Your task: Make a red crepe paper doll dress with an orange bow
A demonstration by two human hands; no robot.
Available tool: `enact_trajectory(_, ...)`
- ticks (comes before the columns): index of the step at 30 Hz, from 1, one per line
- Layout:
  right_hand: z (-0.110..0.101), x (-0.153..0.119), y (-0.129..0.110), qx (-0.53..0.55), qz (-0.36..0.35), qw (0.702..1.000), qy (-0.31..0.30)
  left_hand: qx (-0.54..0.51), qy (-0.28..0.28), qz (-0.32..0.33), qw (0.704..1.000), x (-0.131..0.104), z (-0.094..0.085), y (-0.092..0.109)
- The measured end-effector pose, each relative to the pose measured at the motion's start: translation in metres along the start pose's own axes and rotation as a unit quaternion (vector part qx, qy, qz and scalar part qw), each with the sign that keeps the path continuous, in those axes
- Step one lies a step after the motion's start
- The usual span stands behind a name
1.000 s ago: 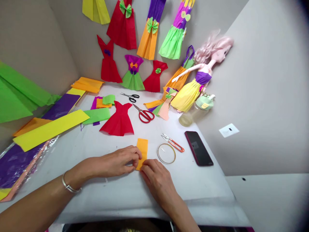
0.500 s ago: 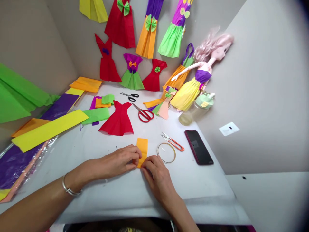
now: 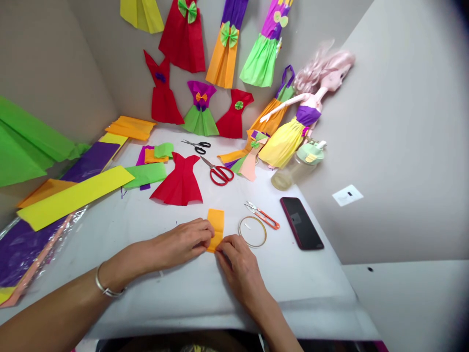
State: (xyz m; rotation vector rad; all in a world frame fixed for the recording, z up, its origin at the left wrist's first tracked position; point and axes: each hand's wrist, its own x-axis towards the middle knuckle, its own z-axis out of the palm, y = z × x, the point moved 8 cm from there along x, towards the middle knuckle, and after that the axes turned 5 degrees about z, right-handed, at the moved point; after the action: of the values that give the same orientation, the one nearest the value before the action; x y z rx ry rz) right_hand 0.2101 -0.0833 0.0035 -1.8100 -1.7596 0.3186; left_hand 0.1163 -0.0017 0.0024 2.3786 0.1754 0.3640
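Observation:
A small orange strip of crepe paper (image 3: 216,222) lies upright on the white-covered table between my hands. My left hand (image 3: 192,239) pinches its left edge, fingers curled. At the lower right corner, my right hand (image 3: 236,256) has its thumb and forefinger closed on the paper. Just beyond the strip is a red paper dress (image 3: 181,181), lying flat. To the right of the strip are a ring of thin gold wire (image 3: 240,230) and orange-handled thread snips (image 3: 267,220).
Red-handled scissors (image 3: 221,176) and black scissors (image 3: 201,146) lie farther back. A phone (image 3: 302,225) and a bottle (image 3: 293,171) stand on the right, near a doll (image 3: 308,115). Coloured paper strips (image 3: 76,195) cover the left side. Paper dresses (image 3: 201,107) hang on the wall.
Both hands stay at the orange strip with only tiny finger shifts. The strip's lower edge has moved up slightly. Nothing else has visibly moved.

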Motion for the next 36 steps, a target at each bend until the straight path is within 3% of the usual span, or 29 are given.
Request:
enact_trajectory(3, 0.0, -0.001, -0.001, -0.008, -0.011, 1.0, 0.006, 0.012, -0.028, -0.001, 1.0, 0.0, 0.003, 0.0)
enact_trajectory(18, 0.006, -0.012, 0.002, -0.054, -0.052, 0.997, 0.008, 0.023, -0.028, 0.025, 0.999, 0.0, 0.002, 0.004)
enact_trajectory(26, 0.006, -0.013, -0.002, -0.107, -0.077, 0.991, 0.015, 0.061, -0.07, 0.01, 0.996, -0.003, 0.003, 0.01)
enact_trajectory(36, 0.006, -0.023, -0.006, -0.145, -0.107, 0.983, -0.024, 0.077, -0.007, -0.058, 0.995, 0.005, 0.01, -0.006)
